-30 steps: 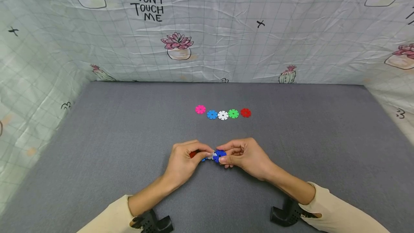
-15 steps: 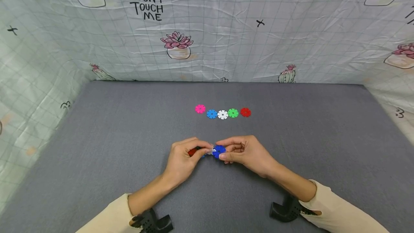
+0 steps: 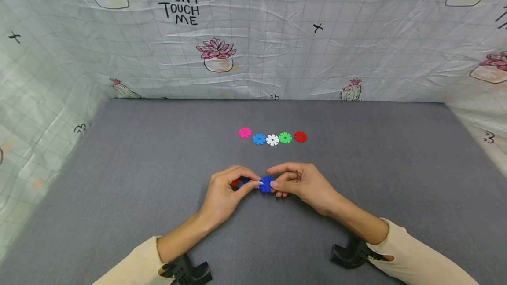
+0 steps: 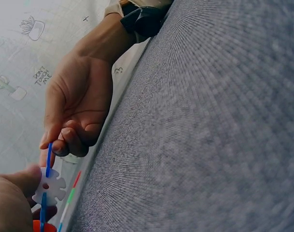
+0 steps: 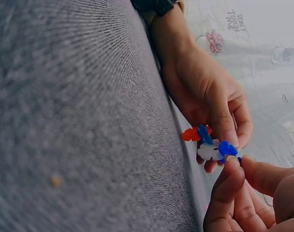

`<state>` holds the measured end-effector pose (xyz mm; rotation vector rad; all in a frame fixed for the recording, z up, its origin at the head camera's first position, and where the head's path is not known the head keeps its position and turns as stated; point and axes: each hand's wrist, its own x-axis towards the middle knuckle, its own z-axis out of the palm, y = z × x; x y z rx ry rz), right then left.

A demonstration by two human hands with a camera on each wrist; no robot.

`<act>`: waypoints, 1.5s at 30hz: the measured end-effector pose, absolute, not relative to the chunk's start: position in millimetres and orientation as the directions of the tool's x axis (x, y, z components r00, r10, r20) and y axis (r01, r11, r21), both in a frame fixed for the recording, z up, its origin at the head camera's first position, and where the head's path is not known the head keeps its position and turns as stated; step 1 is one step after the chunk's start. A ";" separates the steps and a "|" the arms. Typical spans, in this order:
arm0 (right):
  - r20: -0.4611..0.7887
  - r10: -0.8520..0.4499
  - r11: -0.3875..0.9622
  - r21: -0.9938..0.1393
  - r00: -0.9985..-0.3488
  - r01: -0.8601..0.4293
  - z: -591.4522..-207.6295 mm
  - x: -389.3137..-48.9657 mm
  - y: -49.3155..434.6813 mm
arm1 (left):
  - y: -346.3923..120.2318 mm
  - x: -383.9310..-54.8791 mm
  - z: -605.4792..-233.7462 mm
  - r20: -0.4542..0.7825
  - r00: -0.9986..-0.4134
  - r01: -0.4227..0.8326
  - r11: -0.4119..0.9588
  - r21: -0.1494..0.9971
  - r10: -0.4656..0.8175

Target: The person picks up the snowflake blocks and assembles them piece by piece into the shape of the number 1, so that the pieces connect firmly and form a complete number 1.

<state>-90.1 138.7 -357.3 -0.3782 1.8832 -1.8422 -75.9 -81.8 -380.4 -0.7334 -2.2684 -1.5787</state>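
Note:
Between both hands is a short chain of notched plastic discs slotted together. My left hand (image 3: 225, 190) pinches the white disc (image 4: 54, 186) between thumb and fingers. A blue disc (image 5: 204, 135) and an orange-red disc (image 5: 189, 134) trail from it, partly covered by that hand in the head view. With thumb and fingertips, my right hand (image 3: 305, 186) pinches the edge of a dark blue disc (image 3: 266, 184). This disc stands crosswise at the white one's edge, seen edge-on in the left wrist view. The right index finger stretches out above the disc.
Beyond the hands, a loose row of flat discs lies on the grey table (image 3: 158, 153): pink (image 3: 245, 133), light blue (image 3: 259, 139), white (image 3: 272, 140), green (image 3: 285, 137) and red (image 3: 300, 137). A printed cloth (image 3: 269, 65) hangs behind.
Both hands have shifted slightly away from the body with the chain. The dark blue disc has moved a little left, nearer the left fingertips, and the right index finger has lifted off it.

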 end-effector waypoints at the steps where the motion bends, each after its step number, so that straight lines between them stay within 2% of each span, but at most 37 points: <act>1: -0.142 -0.506 0.056 -0.990 -0.851 0.133 -357.6 -89.9 138.6 | -81.9 -75.9 -380.7 0.496 -0.831 0.553 0.270 0.788 0.254; 4: -0.147 -0.498 0.061 -0.989 -0.855 0.135 -358.4 -89.6 137.7 | -82.4 -76.0 -381.3 0.492 -0.822 0.562 0.261 0.785 0.287; 10: -0.152 -0.474 0.074 -0.988 -0.867 0.132 -358.2 -87.9 136.1 | -83.8 -77.3 -383.4 0.540 -0.762 0.640 0.297 0.708 0.357; 16: -0.156 -0.452 0.092 -0.987 -0.878 0.128 -359.2 -85.5 134.0 | -84.4 -78.3 -384.4 0.569 -0.736 0.673 0.305 0.674 0.366; 27: -0.120 -0.445 0.116 -0.990 -0.888 0.076 -360.9 -81.2 130.8 | -85.4 -78.4 -386.2 0.588 -0.720 0.692 0.318 0.649 0.368; 33: -0.125 -0.441 0.097 -0.991 -0.889 0.092 -361.0 -80.2 131.2 | -84.8 -78.4 -385.5 0.558 -0.742 0.667 0.330 0.668 0.371; 39: -0.138 -0.439 0.085 -0.990 -0.888 0.112 -358.5 -80.4 131.6 | -85.2 -79.0 -385.5 0.565 -0.734 0.677 0.330 0.658 0.377; 45: -0.107 -0.428 0.129 -0.990 -0.897 0.057 -353.8 -84.2 134.0 | -85.5 -79.4 -384.5 0.555 -0.736 0.674 0.341 0.656 0.386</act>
